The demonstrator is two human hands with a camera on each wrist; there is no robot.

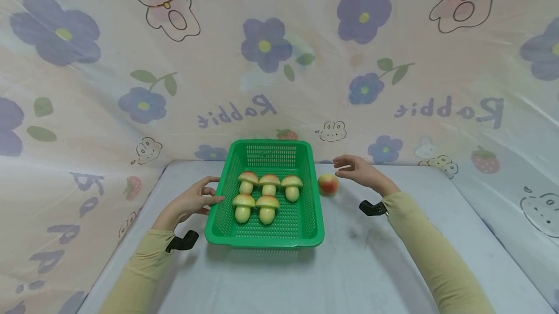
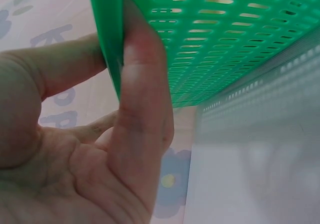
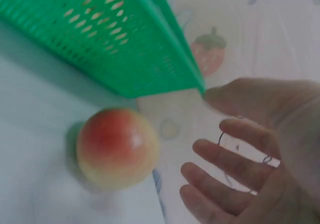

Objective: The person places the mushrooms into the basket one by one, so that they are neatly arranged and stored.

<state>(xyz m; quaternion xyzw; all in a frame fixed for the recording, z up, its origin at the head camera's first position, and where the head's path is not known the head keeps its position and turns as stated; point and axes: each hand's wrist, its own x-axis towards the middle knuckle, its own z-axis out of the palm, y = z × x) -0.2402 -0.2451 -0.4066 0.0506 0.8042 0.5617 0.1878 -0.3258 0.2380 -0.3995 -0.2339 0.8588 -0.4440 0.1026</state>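
A green plastic basket (image 1: 286, 234) stands in the middle of the table, with several toy mushrooms (image 1: 267, 208) lying inside it. My left hand (image 1: 192, 201) pinches the basket's left rim, thumb on one side and fingers against the perforated outer wall, as the left wrist view shows. Just right of the basket a round red-and-yellow fruit (image 1: 328, 185) rests on the table; whether it is an apple or a peach I cannot tell. My right hand (image 1: 360, 172) hovers beside this fruit, its fingers loosely spread and holding nothing.
The white table (image 1: 367, 275) reaches back to a hanging cloth (image 1: 305, 95) printed with flowers and rabbits. Black wrist mounts sit at the left cuff (image 1: 183, 241) and the right cuff (image 1: 372, 208).
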